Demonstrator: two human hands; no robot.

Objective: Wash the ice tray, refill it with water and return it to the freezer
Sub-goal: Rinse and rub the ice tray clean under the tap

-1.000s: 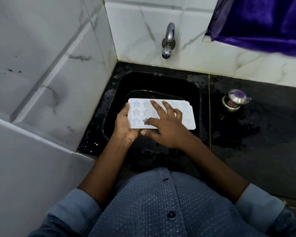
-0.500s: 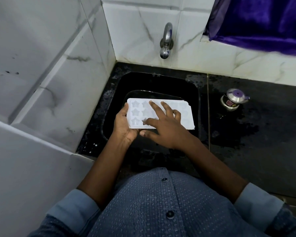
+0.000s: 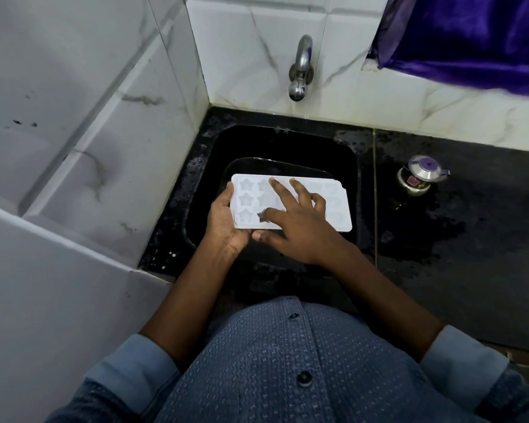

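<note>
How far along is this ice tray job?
Done: ice tray is out, held over the sink. In hand: left hand grips its end, right hand presses on the star moulds, seemingly scrubbing. Left: refilling at the tap, not running, then the freezer.

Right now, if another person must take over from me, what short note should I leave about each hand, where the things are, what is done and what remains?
Left hand: grips the left end of the ice tray, thumb over its edge.
Right hand: lies on top of the tray with spread, straight fingers, and holds nothing.
Tray: face up, held over the black sink, in front of the tap. No stream shows from the tap.
Done: the tray is at the sink and being rubbed by hand.
Left: finish washing, rinse, refill with water, and carry it to the freezer, which is not in view.
</note>
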